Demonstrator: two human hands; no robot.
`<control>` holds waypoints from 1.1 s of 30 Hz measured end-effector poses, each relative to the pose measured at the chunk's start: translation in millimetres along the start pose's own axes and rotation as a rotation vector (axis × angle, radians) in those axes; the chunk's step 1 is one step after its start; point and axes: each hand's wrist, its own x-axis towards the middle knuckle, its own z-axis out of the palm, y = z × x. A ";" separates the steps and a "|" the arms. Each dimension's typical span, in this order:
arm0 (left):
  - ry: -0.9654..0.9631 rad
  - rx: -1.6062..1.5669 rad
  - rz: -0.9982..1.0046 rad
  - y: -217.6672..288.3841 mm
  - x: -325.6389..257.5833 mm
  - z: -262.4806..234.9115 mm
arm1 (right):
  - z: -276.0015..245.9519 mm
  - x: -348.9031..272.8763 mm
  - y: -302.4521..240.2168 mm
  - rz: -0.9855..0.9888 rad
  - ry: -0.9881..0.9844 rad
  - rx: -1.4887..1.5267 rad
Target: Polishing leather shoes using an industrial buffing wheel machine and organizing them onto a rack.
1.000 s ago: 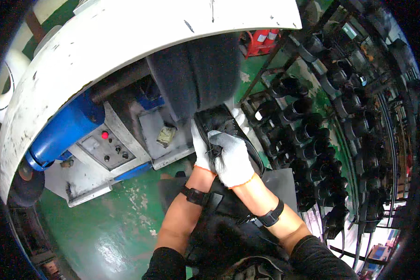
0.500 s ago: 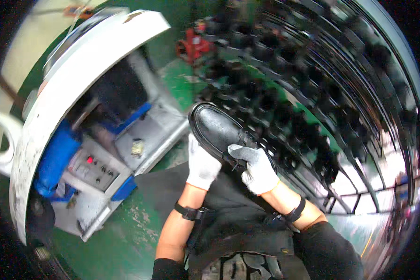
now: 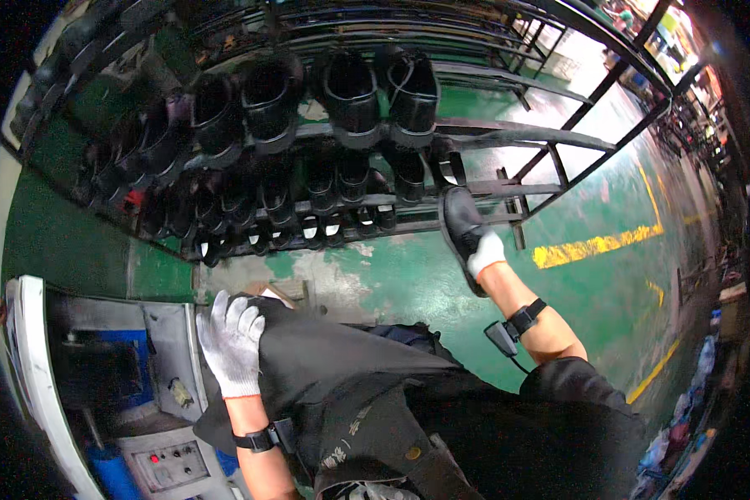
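A black leather shoe (image 3: 462, 213) is gripped in my right hand (image 3: 487, 252), which wears a white glove. Its toe points up toward the right end of the lower rack tiers, beside the last shoe there. Whether it touches the rack I cannot tell. My left hand (image 3: 230, 343), gloved too, holds nothing; its fingers are apart, over the dark apron (image 3: 333, 350) at my leg, near the machine. Black shoes (image 3: 355, 96) stand side by side along the rack's tiers. The fingers of my right hand are partly hidden behind the shoe.
The black metal rack (image 3: 508, 137) spans the far side, its bars bending to the right. A white machine (image 3: 37, 350) with a control panel (image 3: 167, 465) stands at the lower left. Yellow lines (image 3: 596, 247) mark the green floor at right.
My view has turned right from the machine to the rack. The left hand has let go of the shoe; the right hand has carried it out to the rack's right end.
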 end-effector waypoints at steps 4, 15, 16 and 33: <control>0.067 0.073 0.018 -2.6 5.3 9.6 | 8.7 27.4 -41.2 0.060 -0.146 0.466; 0.223 0.169 -0.030 -30.4 25.6 24.5 | 42.9 162.4 -128.4 -0.597 0.112 -0.655; 0.222 0.159 -0.043 -33.0 27.5 22.9 | 37.0 170.6 -115.7 -0.841 0.189 -0.965; 0.229 0.068 -0.049 -13.5 0.1 -15.0 | 58.0 -51.5 10.9 -0.936 -0.196 -1.737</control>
